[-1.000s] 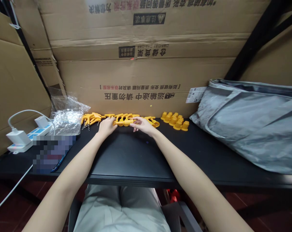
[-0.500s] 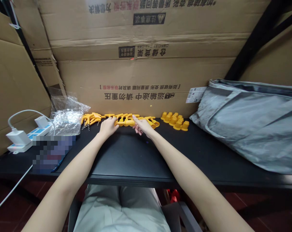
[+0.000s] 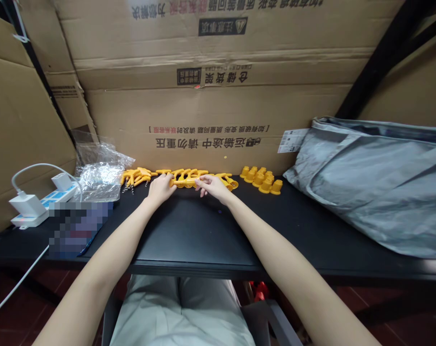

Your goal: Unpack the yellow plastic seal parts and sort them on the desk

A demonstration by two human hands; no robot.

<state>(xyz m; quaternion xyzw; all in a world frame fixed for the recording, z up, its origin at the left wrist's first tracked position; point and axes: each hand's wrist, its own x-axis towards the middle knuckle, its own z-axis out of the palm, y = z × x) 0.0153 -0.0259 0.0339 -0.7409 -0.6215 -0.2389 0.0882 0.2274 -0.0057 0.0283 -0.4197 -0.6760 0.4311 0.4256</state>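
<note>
Between my hands is a yellow plastic corkscrew (image 3: pixel 185 183), held sideways low over the table. My left hand (image 3: pixel 162 189) is closed around its left end, the handle side. The fingers of my right hand (image 3: pixel 212 187) pinch its right end and hide most of it. Just behind lies a row of yellow corkscrews (image 3: pixel 194 172) with cup-shaped bases, partly covered by my hands. To the left sits a heap of yellow corkscrew handles (image 3: pixel 136 175) with bare metal spirals. Several loose yellow cup-shaped bases (image 3: pixel 263 180) stand in rows to the right.
A black table (image 3: pixel 196 226) runs across the view, with cardboard (image 3: pixel 210 105) upright behind it. Clear plastic wrap (image 3: pixel 98 178), a white power strip (image 3: pixel 55 197) with chargers and a blurred flat item (image 3: pixel 79 230) are at left. A grey bag (image 3: pixel 376 187) fills the right side.
My right hand has shifted slightly left, and its fingers have curled in over the right end of the corkscrew. My left hand stays almost in place.
</note>
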